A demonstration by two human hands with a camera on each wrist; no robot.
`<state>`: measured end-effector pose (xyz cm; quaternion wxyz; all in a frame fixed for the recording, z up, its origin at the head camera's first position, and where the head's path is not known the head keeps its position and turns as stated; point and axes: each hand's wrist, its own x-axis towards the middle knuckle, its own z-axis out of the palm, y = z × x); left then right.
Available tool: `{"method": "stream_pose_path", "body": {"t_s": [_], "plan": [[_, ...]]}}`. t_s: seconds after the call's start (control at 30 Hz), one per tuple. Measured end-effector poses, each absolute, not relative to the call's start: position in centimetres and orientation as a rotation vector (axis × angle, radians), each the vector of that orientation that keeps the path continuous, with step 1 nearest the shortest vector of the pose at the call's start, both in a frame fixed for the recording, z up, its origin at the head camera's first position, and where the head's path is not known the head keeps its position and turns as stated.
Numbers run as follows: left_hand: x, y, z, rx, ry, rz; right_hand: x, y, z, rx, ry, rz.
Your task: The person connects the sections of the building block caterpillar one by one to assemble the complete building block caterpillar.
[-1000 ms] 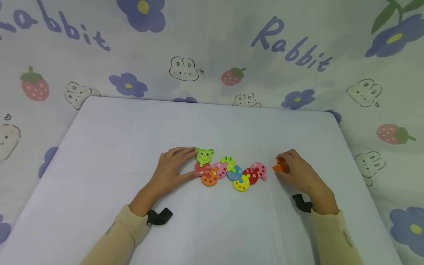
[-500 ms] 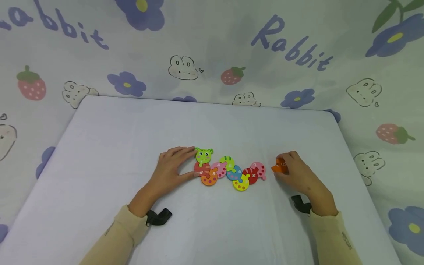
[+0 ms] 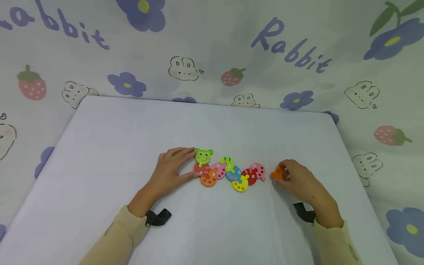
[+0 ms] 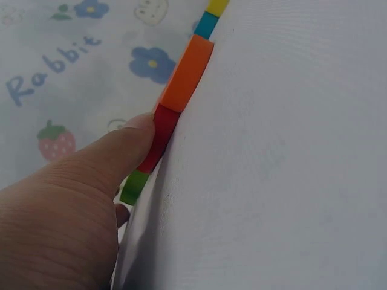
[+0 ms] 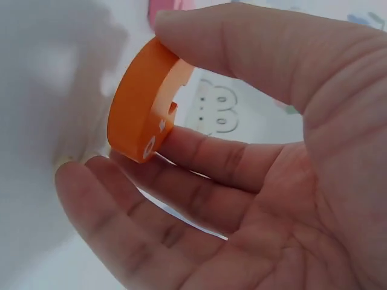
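A row of joined, numbered caterpillar puzzle pieces lies on the white table. At its left end is the green caterpillar head, above the red piece 2. My left hand rests beside that end, fingertips at the head and thumb against the red piece. In the left wrist view the thumb touches the red piece's edge. My right hand pinches a loose orange puzzle piece between thumb and fingers, tilted. It is just right of the pink piece 9, apart from it.
The white table spreads around the puzzle, its back edge meeting a printed cloth with flowers and rabbits. Black wrist mounts stick out from both sleeves.
My right hand has moved slightly toward me with the orange puzzle piece and tilted it, so its number is harder to see. The left hand and joined pieces stay put.
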<state>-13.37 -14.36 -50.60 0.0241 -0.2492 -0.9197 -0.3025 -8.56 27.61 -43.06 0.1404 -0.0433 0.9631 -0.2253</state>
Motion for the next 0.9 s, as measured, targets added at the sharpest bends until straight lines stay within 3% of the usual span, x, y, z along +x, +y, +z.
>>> {"method": "stream_pose_path", "body": {"t_s": [0.6,0.9], "plan": [[-13.3,-14.7,-50.8,-0.764,-2.832,-0.958,-7.1,24.8,-42.5,-0.241,2.787,-0.539],[-13.1,-14.6,-50.4,-0.772,-2.832,-0.964,-6.9,23.1,-42.7,-0.172,2.861,-0.406]]}}
